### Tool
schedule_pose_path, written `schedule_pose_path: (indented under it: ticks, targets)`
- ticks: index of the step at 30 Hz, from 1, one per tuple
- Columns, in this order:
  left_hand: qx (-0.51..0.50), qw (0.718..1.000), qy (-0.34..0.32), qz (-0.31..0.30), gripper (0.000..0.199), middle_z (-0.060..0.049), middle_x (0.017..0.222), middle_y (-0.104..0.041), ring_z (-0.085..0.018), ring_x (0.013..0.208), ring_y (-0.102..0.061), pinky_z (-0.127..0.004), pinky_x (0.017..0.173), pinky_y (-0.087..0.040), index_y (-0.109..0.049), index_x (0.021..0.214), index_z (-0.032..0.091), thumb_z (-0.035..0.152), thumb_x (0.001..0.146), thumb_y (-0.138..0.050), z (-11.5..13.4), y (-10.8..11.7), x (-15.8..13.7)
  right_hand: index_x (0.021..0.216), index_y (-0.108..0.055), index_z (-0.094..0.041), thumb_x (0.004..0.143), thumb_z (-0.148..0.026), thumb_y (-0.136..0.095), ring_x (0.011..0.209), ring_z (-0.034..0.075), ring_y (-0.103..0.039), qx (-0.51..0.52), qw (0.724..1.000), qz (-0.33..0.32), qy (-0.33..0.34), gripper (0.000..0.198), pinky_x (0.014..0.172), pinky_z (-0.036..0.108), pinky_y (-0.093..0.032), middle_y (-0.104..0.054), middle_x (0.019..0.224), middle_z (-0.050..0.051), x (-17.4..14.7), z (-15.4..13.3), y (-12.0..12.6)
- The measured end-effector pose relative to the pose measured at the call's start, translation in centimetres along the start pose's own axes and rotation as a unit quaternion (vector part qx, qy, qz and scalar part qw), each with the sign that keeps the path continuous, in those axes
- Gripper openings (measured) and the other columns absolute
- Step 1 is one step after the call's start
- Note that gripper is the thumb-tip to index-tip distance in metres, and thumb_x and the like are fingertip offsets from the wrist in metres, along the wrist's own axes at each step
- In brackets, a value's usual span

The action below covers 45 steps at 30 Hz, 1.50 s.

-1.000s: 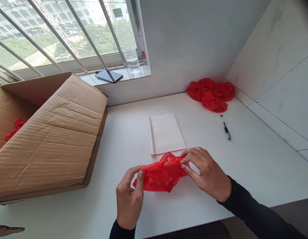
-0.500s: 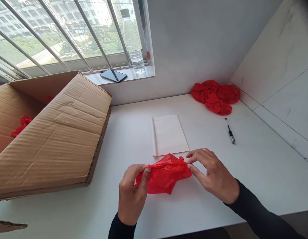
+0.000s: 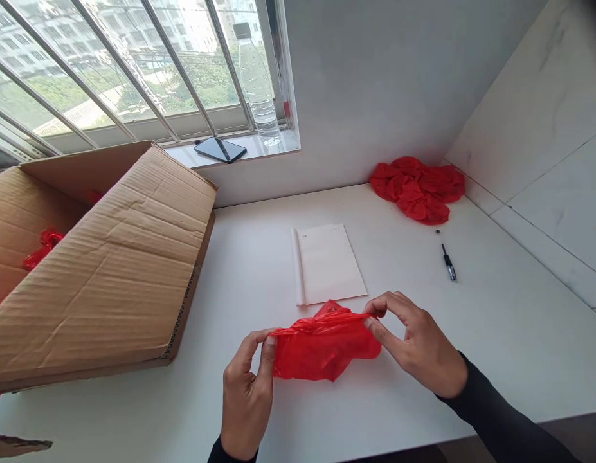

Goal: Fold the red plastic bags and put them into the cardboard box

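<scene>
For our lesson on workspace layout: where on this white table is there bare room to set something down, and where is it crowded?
Bare patches: between the cardboard box and the paper sheet; between the sheet and the pen; right of the right hand. Crowded: the left side under the box, the far corner with the red pile, and where both hands stretch the red bag.

both arms wear long black sleeves reaching the wrists; the left hand [image 3: 247,402] and right hand [image 3: 418,344] are bare, ringless.
</scene>
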<state>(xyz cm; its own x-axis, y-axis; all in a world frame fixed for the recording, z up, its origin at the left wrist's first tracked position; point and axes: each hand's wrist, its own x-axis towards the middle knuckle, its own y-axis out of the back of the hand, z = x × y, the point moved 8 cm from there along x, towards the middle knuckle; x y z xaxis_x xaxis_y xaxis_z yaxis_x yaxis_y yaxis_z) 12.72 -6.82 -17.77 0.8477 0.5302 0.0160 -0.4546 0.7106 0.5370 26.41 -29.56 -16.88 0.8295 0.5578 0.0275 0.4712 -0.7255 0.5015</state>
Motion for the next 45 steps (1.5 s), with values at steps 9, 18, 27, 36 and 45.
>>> schedule_pose_path:
  ticks: [9, 18, 27, 36, 45]
  targets:
    - [0.104, 0.963, -0.247, -0.031, 0.008, 0.001, 0.086, -0.067, -0.018, 0.084, -0.061, -0.044, 0.102, -0.041, -0.063, 0.096, 0.024, 0.017, 0.091, -0.062, 6.5, -2.3, -0.4, 0.091, -0.062, -0.027, 0.098, -0.036, -0.052, 0.078, 0.019, -0.054, 0.048, 0.998, -0.031, 0.010, 0.015, 0.073, 0.034, -0.043, -0.063, 0.085, -0.003, -0.5, -1.8, -1.2]
    - [-0.110, 0.993, 0.043, 0.017, 0.031, -0.005, 0.099, -0.065, -0.020, 0.083, -0.064, -0.026, 0.057, -0.055, -0.058, 0.112, 0.024, 0.047, 0.092, -0.060, 1.1, 1.0, 0.2, 0.109, -0.058, -0.028, 0.101, -0.048, -0.050, 0.090, 0.017, -0.058, 0.180, 0.980, 0.014, -0.089, 0.023, 0.078, 0.028, -0.046, -0.062, 0.100, -0.001, -1.4, 2.1, 0.9]
    - [-0.061, 0.987, -0.115, 0.092, 0.011, -0.002, 0.095, -0.057, -0.018, 0.088, -0.056, -0.026, 0.063, -0.051, -0.071, 0.096, 0.030, 0.023, 0.087, -0.068, 5.5, 3.1, -0.9, 0.107, -0.060, -0.030, 0.097, -0.031, -0.056, 0.104, 0.026, -0.058, 0.059, 0.978, 0.201, 0.024, 0.011, 0.088, 0.042, -0.049, -0.061, 0.109, 0.005, -3.5, -3.4, 4.7]
    - [-0.143, 0.990, -0.007, 0.006, 0.028, -0.003, 0.071, -0.064, -0.020, 0.061, -0.060, -0.031, 0.051, -0.052, -0.069, 0.080, 0.025, 0.048, 0.091, -0.057, 4.6, 2.9, -2.8, 0.106, -0.059, -0.024, 0.101, -0.017, -0.042, 0.082, 0.025, -0.065, -0.146, 0.959, -0.071, 0.231, 0.018, 0.069, 0.041, -0.056, -0.068, 0.092, 0.005, -3.3, -10.2, -3.0]
    - [-0.225, 0.968, 0.099, -0.044, 0.024, 0.000, 0.073, -0.065, -0.018, 0.070, -0.066, -0.027, 0.061, -0.057, -0.050, 0.078, 0.023, 0.037, 0.089, -0.066, 2.5, 0.9, -2.5, 0.087, -0.051, -0.023, 0.106, -0.038, -0.021, 0.057, 0.021, -0.059, -0.202, 0.961, -0.181, 0.052, 0.038, 0.052, 0.038, -0.047, -0.062, 0.074, 0.000, -2.0, -4.5, -4.3]
